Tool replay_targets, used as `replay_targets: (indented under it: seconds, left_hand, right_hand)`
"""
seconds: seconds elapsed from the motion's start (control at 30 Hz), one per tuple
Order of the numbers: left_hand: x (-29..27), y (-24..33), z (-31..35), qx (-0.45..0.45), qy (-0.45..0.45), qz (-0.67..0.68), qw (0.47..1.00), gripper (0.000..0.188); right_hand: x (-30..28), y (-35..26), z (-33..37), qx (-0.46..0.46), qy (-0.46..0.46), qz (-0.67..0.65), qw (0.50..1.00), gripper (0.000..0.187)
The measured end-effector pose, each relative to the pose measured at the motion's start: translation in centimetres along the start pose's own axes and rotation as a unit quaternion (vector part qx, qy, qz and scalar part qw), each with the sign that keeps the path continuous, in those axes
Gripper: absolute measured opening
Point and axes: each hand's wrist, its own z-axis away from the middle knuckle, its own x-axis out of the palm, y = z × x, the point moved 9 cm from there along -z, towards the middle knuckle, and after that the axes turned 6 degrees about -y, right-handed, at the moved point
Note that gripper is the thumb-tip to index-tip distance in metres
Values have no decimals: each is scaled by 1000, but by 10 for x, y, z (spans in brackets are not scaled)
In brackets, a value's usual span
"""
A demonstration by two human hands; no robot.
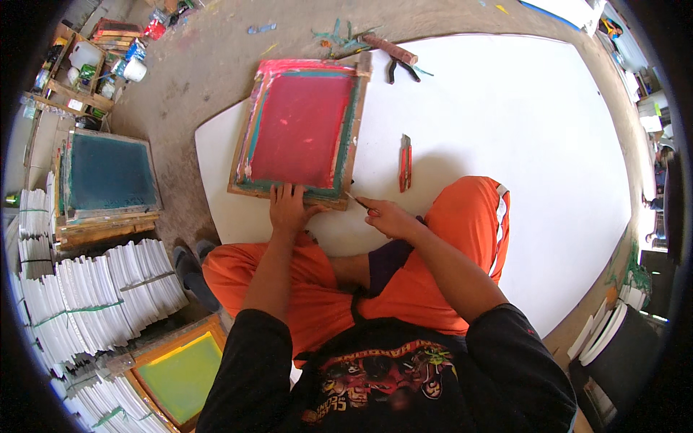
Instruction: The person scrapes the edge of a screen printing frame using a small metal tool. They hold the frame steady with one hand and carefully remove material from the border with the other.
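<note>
A screen-printing frame (302, 133) with red-smeared mesh, green margins and worn wooden sides lies on the white board in front of me. My left hand (290, 211) grips its near edge, fingers over the top and thumb stretched along the wood toward the right. At the near right corner, my right hand (392, 218) is closed around a thin pointed tool (359, 202), whose tip meets or nearly meets the wood. Its exact kind is hard to make out, as the fingers cover most of the handle. A red utility knife (406, 164) rests on the board beyond my right hand.
Black-handled pliers (403, 71) and a brown roll (388, 49) lie at the far edge of the white board (520, 137). Left are stacked frames with dark green mesh (112, 173), bundled white paper (108, 289) and a yellow-green screen (180, 375). My crossed legs border the work.
</note>
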Motion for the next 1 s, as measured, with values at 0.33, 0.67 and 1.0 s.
replay_targets:
  seconds: [0.33,0.67,1.0]
  left_hand:
    - [-19,23,-13,-140,65,32,987,83]
    - [-15,17,-28,26,45,76,996,70]
    - [-20,53,-42,-22,58,39,997,66]
  right_hand:
    - [-15,-5,1,-30,135,66,988,66]
    - [-7,-15,-7,-19,170,129,977,60]
    - [-23,-10,-5,-46,214,80,973,58]
